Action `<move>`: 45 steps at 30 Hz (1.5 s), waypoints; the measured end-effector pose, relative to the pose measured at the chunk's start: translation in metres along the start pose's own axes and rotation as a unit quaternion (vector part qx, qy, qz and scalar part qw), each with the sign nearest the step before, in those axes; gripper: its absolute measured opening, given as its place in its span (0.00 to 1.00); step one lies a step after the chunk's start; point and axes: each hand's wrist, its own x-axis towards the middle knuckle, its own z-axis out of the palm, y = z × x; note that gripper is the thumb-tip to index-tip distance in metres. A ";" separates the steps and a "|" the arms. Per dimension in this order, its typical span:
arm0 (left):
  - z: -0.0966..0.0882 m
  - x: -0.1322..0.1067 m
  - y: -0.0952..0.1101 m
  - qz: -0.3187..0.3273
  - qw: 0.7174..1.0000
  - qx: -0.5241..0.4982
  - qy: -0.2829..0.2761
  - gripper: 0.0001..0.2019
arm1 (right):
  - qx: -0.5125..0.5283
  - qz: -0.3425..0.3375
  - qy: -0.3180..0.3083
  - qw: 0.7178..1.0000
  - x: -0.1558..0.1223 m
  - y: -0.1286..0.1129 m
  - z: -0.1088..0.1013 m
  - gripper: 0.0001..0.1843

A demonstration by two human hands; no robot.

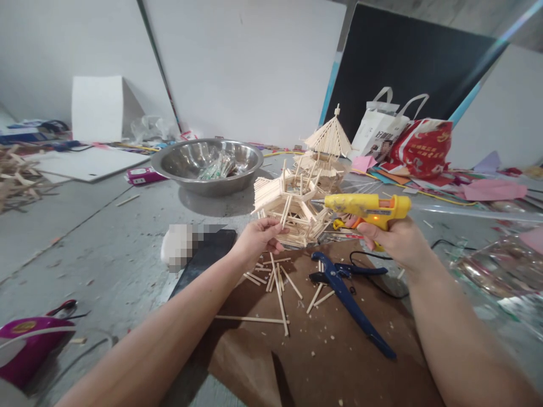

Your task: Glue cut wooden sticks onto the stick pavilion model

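Note:
My left hand (263, 233) is closed, thumb and fingers pinched on the lower left edge of a pagoda model (271, 195) built from thin wooden sticks. Its roof part tilts towards me, and short posts stick up from it. My right hand (394, 237) grips a yellow hot glue gun (367, 207), an orange light glowing on its body. The gun's nozzle points left, close to the model's right side. Behind stands a taller tiered part with a pointed roof (330, 137); whether it joins the front part is hidden.
Blue cutters (352, 299) and loose wooden sticks (278, 288) lie on a brown board (331, 356). A metal basin (207, 164) holds plastic-wrapped items. Bags (424, 147) and coloured paper are at back right; a purple object (34, 345) sits lower left. The gun's black cord (407, 294) trails right.

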 end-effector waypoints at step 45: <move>0.003 0.000 -0.009 0.039 0.998 -0.040 0.016 0.08 | -0.221 -0.018 0.029 0.975 0.022 -0.019 0.012 0.20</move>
